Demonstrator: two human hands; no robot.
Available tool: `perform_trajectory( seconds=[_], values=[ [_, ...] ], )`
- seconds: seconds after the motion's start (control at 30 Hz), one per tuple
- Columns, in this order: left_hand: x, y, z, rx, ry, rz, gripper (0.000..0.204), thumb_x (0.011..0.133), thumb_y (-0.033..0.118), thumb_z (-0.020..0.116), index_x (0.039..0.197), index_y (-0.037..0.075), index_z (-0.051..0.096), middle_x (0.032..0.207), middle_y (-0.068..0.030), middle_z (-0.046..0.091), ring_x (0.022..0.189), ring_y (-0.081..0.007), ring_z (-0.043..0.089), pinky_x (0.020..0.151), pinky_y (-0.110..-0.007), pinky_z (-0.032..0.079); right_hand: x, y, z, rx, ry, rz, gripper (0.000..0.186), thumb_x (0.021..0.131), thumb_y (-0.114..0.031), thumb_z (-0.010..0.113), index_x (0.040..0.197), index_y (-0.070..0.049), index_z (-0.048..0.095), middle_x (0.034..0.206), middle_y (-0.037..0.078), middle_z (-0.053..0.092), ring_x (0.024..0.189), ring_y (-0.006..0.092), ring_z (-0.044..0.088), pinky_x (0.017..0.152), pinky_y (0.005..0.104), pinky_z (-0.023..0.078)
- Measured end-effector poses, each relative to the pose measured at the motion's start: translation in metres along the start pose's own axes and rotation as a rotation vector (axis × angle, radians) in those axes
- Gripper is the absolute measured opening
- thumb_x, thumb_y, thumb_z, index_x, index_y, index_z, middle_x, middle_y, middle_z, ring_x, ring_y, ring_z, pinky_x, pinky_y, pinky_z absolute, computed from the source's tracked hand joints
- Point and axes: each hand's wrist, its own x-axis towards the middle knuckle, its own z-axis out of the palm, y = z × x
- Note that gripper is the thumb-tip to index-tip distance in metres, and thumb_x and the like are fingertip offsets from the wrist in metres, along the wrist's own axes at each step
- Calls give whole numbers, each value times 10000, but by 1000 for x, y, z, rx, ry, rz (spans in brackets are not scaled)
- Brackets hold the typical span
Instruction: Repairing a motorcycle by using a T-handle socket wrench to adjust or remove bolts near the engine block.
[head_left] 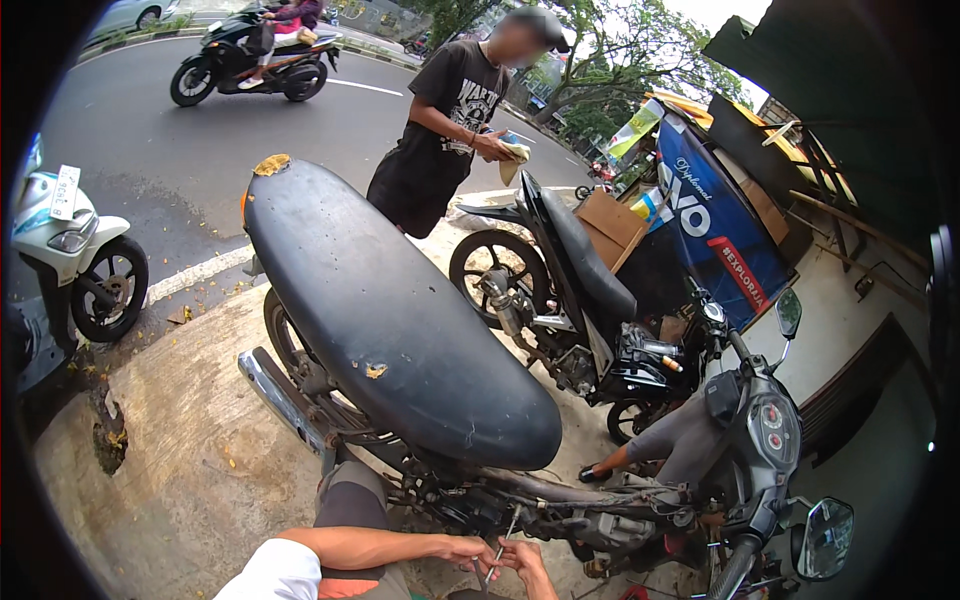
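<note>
My left hand and my right hand meet at the lower middle, low beside the stripped engine area of a motorcycle. A thin, shiny metal rod, perhaps a tool's shaft, stands slanted between them. Both hands are closed, with their fingers around its lower part. Its upper end reaches toward the frame and wiring; whether it touches a part there, I cannot tell. Above my hands stretches the motorcycle's long black seat, torn in spots with yellow foam showing.
A person in a black shirt stands beyond the seat, holding a cloth. Another motorcycle is parked behind, a white scooter at left. Handlebars with a mirror jut out at right. A motorbike passes on the road.
</note>
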Motion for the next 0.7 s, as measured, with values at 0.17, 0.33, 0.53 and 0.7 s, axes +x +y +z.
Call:
perform_trajectory(
  seconds=[0.17, 0.33, 0.53, 0.7],
  values=[
    [1, 5, -1, -138, -110, -5, 275, 867, 211, 468, 1039, 14, 553, 1019, -71, 603, 972, -159, 566, 851, -262, 419, -6, -11, 1, -5, -87, 55, 240, 758, -138, 618, 889, 56, 567, 777, 132, 604, 651, 240, 595, 595, 322, 495],
    [1, 5, -6, -124, -69, -13, 288, 870, 217, 460, 1037, -1, 548, 1029, -74, 601, 961, -161, 572, 845, -265, 424, 0, -12, 0, 40, -188, 136, 219, 799, -164, 577, 903, 29, 574, 778, 110, 609, 653, 223, 594, 610, 318, 494],
    [-4, 7, 1, -91, -27, -66, 347, 862, 263, 497, 1049, -24, 551, 1035, -120, 592, 977, -195, 566, 849, -277, 412, -9, -14, 15, -294, 49, -6, 394, 684, -225, 731, 827, 107, 574, 702, 184, 596, 548, 242, 604, 498, 307, 537],
    [-2, 1, 0, -46, -40, -56, 375, 853, 305, 502, 1044, -14, 557, 1034, -111, 593, 968, -187, 568, 851, -277, 411, -7, -17, 15, -357, 36, 9, 274, 698, -179, 710, 742, 61, 587, 619, 114, 572, 494, 185, 569, 435, 274, 508]
  ],
)
